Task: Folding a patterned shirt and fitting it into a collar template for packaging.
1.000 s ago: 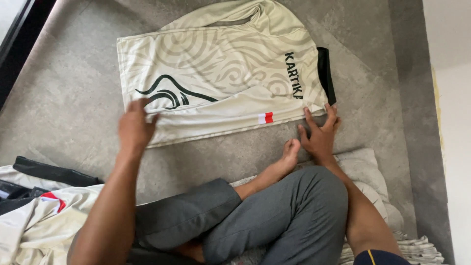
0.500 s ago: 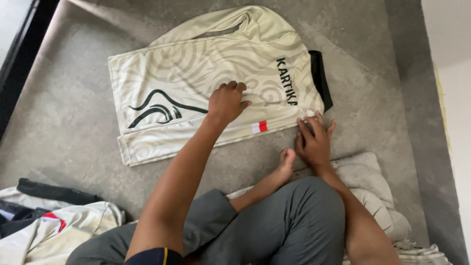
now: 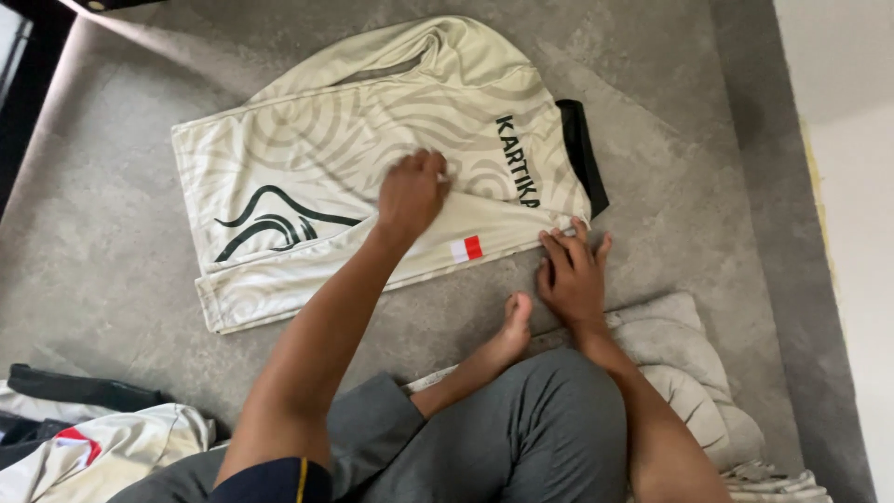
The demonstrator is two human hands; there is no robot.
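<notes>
A cream sports jersey (image 3: 307,168) with a faint swirl pattern, a black curved mark, a black collar and a small red and white patch lies folded on the grey floor (image 3: 112,205). My left hand (image 3: 410,191) rests on the middle of the jersey with its fingers curled, pinching the fabric where a fold lifts. My right hand (image 3: 570,270) lies flat with fingers spread on the jersey's near right corner, just below the collar end. My bare foot (image 3: 510,326) sits beside that hand, and my grey-trousered legs are crossed below.
More cream and dark garments (image 3: 84,438) lie in a heap at the lower left. A pale cushion (image 3: 680,363) sits under my right side. A white wall (image 3: 847,205) runs along the right, and a dark edge runs along the far left.
My left hand has travelled from the jersey's near left edge to its middle and closed on the fabric. The right hand has stayed at the near right corner.
</notes>
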